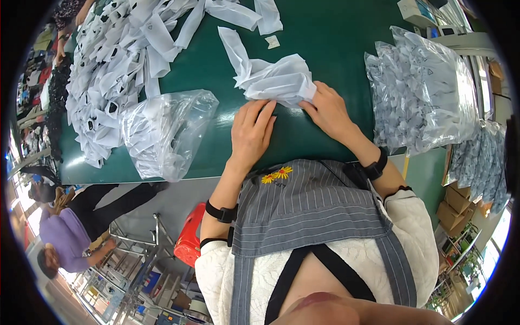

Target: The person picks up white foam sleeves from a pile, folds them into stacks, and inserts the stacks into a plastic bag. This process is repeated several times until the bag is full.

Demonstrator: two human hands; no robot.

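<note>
A crumpled bundle of thin, translucent white plastic bags (279, 78) lies on the green table in front of me, one long strip of it trailing to the upper left. My right hand (329, 112) grips the bundle's right end between thumb and fingers. At its near left edge, the bent fingers of my left hand (250, 130) are closed on the same white plastic; the fingertips are partly hidden. Just beyond the bundle, a small white paper slip (272, 41) lies on the table.
A large heap of similar white pieces with dark marks (108, 70) covers the table's left. Near it sits a clear plastic bag (168, 132) with white pieces inside. Filled clear bags (422, 92) stand at the right edge. Below left are a red stool (189, 238) and another person (67, 233).
</note>
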